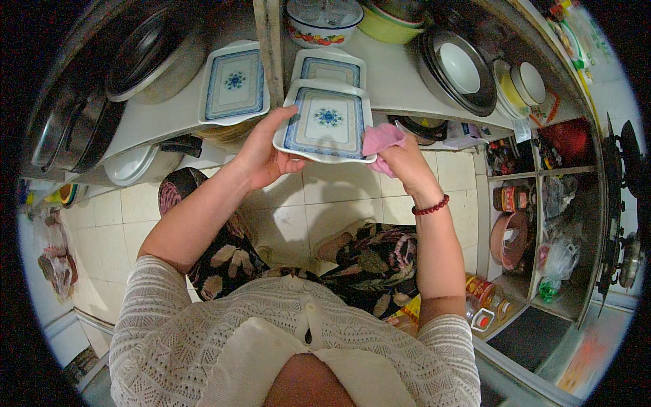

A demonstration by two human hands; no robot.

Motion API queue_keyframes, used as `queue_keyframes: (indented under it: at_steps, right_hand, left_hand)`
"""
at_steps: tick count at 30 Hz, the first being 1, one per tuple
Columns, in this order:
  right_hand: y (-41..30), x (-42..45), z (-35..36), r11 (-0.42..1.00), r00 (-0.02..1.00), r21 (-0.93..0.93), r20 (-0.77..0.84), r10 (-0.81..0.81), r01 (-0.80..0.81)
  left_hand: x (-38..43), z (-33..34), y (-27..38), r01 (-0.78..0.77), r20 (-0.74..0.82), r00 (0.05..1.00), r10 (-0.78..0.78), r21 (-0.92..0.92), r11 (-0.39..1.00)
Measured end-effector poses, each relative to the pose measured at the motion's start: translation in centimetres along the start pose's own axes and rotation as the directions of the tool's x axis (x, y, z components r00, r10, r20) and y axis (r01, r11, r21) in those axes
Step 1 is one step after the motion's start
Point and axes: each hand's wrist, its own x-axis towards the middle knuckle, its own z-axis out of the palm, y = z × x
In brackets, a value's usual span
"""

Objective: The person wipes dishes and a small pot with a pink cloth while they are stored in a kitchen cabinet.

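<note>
A white rectangular tray with a blue patterned border (328, 119) is held in front of the shelf. My left hand (272, 147) grips its left edge, thumb on top and fingers beneath. In my right hand (404, 160) is a folded pink cloth (384, 140), pressed to the tray's right edge; most of its fingers are hidden by the cloth. Just beyond the held tray, a similar tray (330, 71) rests on the shelf. Another matching tray (235, 81) lies to the left, past an upright post.
Along the shelf (391, 71) stand a lidded pot (157, 66), an enamel basin with fruit pattern (325, 25), stacked dark pans (432, 71) and bowls (531, 84). The post (269, 51) divides the shelf. Cubbies with jars and bags line the right; bottles (480, 290) stand low right.
</note>
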Motion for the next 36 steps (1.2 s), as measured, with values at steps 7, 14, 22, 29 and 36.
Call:
queue_keyframes:
  at_steps: [7, 14, 22, 29, 36]
  right_hand:
    - [1.3, 3.0, -0.2, 0.947, 0.99, -0.318, -0.143, 0.009, -0.055]
    - [1.2, 3.6, 0.2, 0.878, 0.969, -0.479, -0.21, -0.134, 0.017]
    - [1.7, 3.5, -0.7, 0.693, 0.883, -0.719, -0.299, -0.362, 0.041]
    - [2.4, 3.6, -1.9, 0.893, 0.874, -0.426, -0.366, -0.318, 0.147]
    - [-1.0, 1.1, 1.8, 0.885, 0.903, -0.39, -0.23, -0.362, 0.255]
  left_hand:
    - [-0.3, 0.3, -0.2, -0.051, -0.063, 0.997, 0.037, -0.234, 0.971]
    - [0.1, -1.6, -0.9, -0.066, -0.019, 0.998, 0.065, -0.016, 0.998]
    - [0.1, -1.0, -1.1, 0.028, -0.199, 0.98, 0.012, 0.2, 0.979]
    - [0.8, -2.6, -1.8, 0.054, -0.175, 0.983, -0.047, 0.037, 0.998]
    - [-0.3, -5.2, -0.5, -0.142, -0.378, 0.922, 0.086, -0.123, 0.982]
